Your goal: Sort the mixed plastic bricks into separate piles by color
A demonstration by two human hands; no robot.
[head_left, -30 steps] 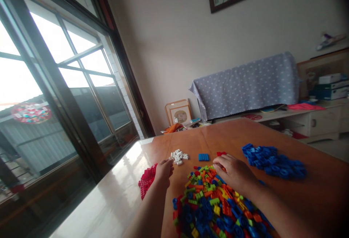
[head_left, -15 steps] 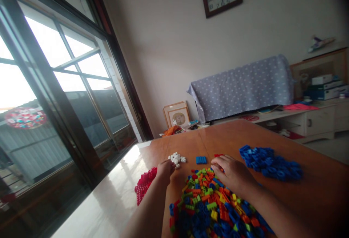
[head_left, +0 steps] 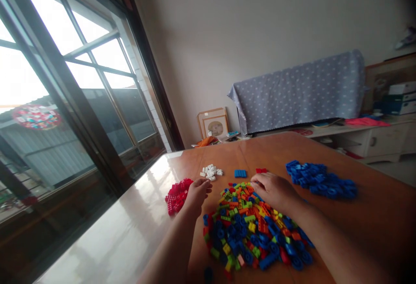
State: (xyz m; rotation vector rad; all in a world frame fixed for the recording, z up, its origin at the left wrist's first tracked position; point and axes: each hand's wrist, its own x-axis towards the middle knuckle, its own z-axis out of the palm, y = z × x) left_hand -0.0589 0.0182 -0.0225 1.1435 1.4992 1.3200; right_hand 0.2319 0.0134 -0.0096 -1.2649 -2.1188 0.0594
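A heap of mixed toy bricks (head_left: 250, 227) in blue, orange, green, yellow and red lies on the brown table (head_left: 357, 223) in front of me. My right hand (head_left: 274, 190) rests palm down on the heap's far edge, fingers curled onto bricks near a red piece (head_left: 261, 171). My left hand (head_left: 196, 193) hovers between the heap and a pile of red bricks (head_left: 177, 194), fingers loosely curled; whether it holds anything is hidden. Beyond it lies a small cluster of white bricks (head_left: 211, 172). A light blue plate piece (head_left: 240, 173) lies beside them.
A pile of dark blue bricks (head_left: 320, 183) sits at the right of the table. A large window (head_left: 65, 102) runs along the left. Behind the table stand a cloth-covered object (head_left: 299, 91), a low white cabinet (head_left: 373, 138) and a picture frame (head_left: 212, 125) on the floor.
The view tilted downward, so the clock has nearly left the frame. My left hand drew back from the white bricks toward the red pile. My right hand stays on the heap.
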